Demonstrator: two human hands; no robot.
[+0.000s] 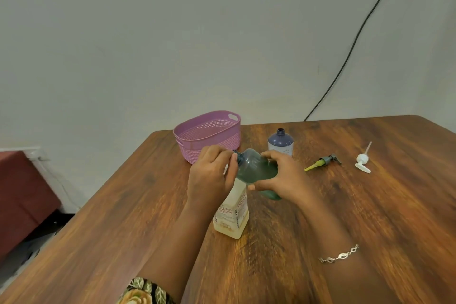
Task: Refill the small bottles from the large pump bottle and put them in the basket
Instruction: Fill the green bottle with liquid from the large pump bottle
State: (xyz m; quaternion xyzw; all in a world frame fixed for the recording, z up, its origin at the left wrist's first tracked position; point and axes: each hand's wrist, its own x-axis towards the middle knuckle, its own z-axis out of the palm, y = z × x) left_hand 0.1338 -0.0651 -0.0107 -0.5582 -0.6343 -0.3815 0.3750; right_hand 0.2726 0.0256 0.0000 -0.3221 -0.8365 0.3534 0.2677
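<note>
The green bottle [254, 168] is held in the air, tipped on its side with its open neck pointing left, just above the top of the large bottle [233, 215], which stands on the tabletop [382, 205] holding yellowish liquid. The right hand [283, 177] grips the green bottle's body, thumb beneath and fingers over the top. The left hand [209, 175] covers the large bottle's top, its fingers curled at the green bottle's neck; a white bit shows under them, and I cannot tell what they hold. Behind the hands stand the pink basket [212, 140], to the left, and an uncapped blue bottle [280, 142], to the right. To the right lie a grey pump [325, 161] and, farther out, a white pump [362, 161].
</note>
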